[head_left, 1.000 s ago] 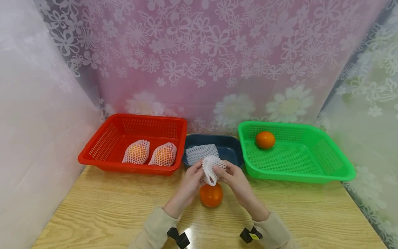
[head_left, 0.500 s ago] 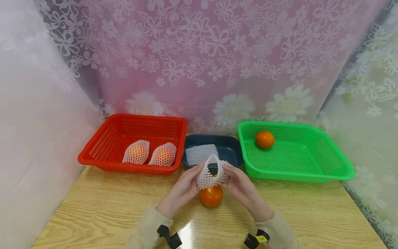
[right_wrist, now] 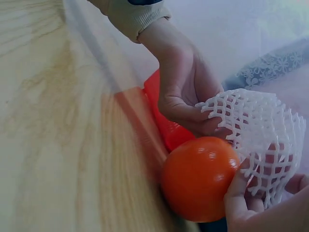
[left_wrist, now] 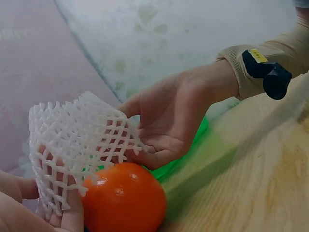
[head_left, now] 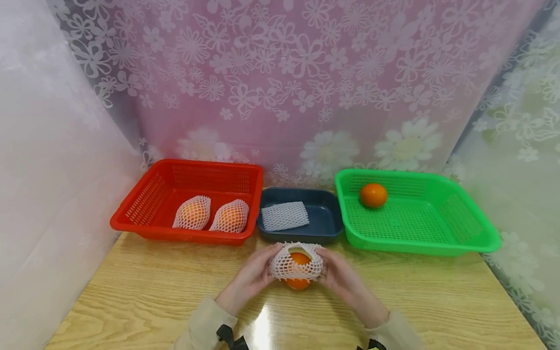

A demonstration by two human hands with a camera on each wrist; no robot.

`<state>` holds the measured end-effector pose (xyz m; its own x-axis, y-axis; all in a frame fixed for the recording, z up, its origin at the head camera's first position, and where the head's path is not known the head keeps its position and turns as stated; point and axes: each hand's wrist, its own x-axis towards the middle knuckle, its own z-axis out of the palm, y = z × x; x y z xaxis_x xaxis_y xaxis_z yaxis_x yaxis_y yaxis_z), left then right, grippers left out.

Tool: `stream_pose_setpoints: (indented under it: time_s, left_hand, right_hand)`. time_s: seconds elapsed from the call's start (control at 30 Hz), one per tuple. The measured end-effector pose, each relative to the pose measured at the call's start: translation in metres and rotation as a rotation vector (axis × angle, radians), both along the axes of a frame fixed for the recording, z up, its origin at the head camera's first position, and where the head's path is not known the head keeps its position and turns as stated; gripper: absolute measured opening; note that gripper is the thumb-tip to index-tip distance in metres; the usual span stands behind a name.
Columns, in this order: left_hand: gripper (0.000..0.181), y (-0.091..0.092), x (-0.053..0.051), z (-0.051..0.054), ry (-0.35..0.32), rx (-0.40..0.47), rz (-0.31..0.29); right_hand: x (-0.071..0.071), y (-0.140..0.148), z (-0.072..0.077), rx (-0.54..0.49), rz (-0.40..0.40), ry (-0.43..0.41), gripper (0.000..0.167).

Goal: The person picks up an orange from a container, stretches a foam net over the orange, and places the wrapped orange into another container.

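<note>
on the near side of the blue tray (head_left: pixel 325 217), left hand (head_left: pixel 252 273) and right hand (head_left: pixel 342 276) hold a foam net (head_left: pixel 281 267) wide at the top of an orange (head_left: pixel 298 284). sleeving seems the step; next likely calls for easing it evenly down.

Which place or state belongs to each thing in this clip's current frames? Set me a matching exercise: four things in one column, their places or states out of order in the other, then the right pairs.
Things
1. Two net-covered fruits
2. Flat foam net
3. Open-mouthed foam net
4. Green basket

Places or states
A. Held between the left hand and the right hand
B. Inside the red basket
C. Holds one bare orange fruit
D. Lying in the dark blue tray

Right pairs
1-B
2-D
3-A
4-C
</note>
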<state>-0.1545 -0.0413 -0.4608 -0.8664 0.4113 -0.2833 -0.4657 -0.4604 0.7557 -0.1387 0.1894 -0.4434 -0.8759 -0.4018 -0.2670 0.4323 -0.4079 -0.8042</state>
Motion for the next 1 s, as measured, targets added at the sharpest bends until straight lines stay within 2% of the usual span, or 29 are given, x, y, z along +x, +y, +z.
stream_pose_setpoints:
  time_s: [0.13, 0.27, 0.37, 0.47, 0.63, 0.7, 0.83, 1.0]
  left_hand:
    - [0.023, 0.002, 0.004, -0.007, -0.006, -0.05, 0.049]
    - [0.03, 0.005, 0.007, -0.013, -0.003, -0.135, 0.085]
    - [0.032, 0.006, 0.008, -0.018, 0.032, -0.231, 0.104]
    - [0.025, 0.006, 0.008, -0.02, 0.068, -0.31, 0.124]
    - [0.023, 0.008, 0.005, -0.022, 0.106, -0.423, 0.129]
    - [0.027, 0.009, 0.005, -0.022, 0.139, -0.49, 0.123]
    - [0.034, 0.012, 0.003, -0.023, 0.255, -0.63, 0.119]
    - [0.03, 0.017, 0.001, -0.022, 0.384, -0.801, 0.147]
  right_hand:
    - [0.003, 0.001, -0.009, 0.039, -0.041, -0.041, 0.023]
    - [0.002, 0.002, -0.016, 0.08, -0.039, -0.075, 0.023]
    - [0.0, 0.003, -0.02, 0.134, -0.042, -0.084, 0.019]
    - [-0.001, 0.002, -0.022, 0.204, -0.053, -0.079, 0.016]
    - [-0.005, -0.002, -0.023, 0.319, -0.056, -0.056, 0.03]
    - [-0.007, -0.004, -0.023, 0.356, -0.055, -0.038, 0.036]
    - [-0.008, -0.007, -0.023, 0.422, -0.042, -0.001, 0.039]
    - [-0.008, -0.009, -0.022, 0.449, -0.016, 0.024, 0.041]
